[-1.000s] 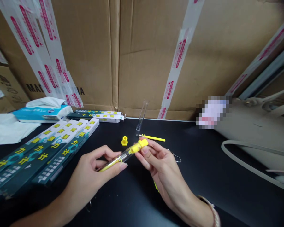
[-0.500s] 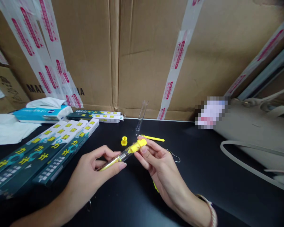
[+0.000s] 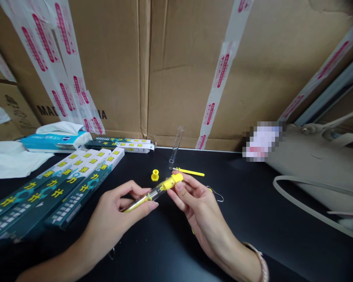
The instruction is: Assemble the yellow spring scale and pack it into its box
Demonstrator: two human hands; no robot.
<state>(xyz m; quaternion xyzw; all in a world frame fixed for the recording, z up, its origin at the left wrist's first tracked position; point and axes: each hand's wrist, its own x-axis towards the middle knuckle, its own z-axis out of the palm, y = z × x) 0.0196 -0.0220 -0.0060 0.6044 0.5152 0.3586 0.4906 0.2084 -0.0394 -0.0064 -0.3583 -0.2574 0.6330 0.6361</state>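
My left hand (image 3: 113, 213) is closed round the clear tube of a spring scale (image 3: 155, 192), which has a yellow inner part and tilts up to the right. Its upper end carries a yellow cap (image 3: 174, 179), pinched between the thumb and fingers of my right hand (image 3: 201, 205). Just behind the cap lie a yellow rod with a small spring (image 3: 192, 172) and a separate clear tube (image 3: 177, 145). A loose yellow cap (image 3: 155, 175) stands left of them. Beside my right hand is a bent wire hook (image 3: 218, 195). Another yellow piece is mostly hidden under that hand.
Several long spring scale boxes (image 3: 76, 196) lie on the left of the black table (image 3: 238, 219), two more farther back. A blue tissue pack (image 3: 55, 141) is behind them. Large cardboard (image 3: 188, 78) walls the back. A grey bag (image 3: 312, 164) with a strap sits at right.
The camera view has shifted very slightly. Both hands keep the same hold on the spring scale and its cap, with hardly any movement.
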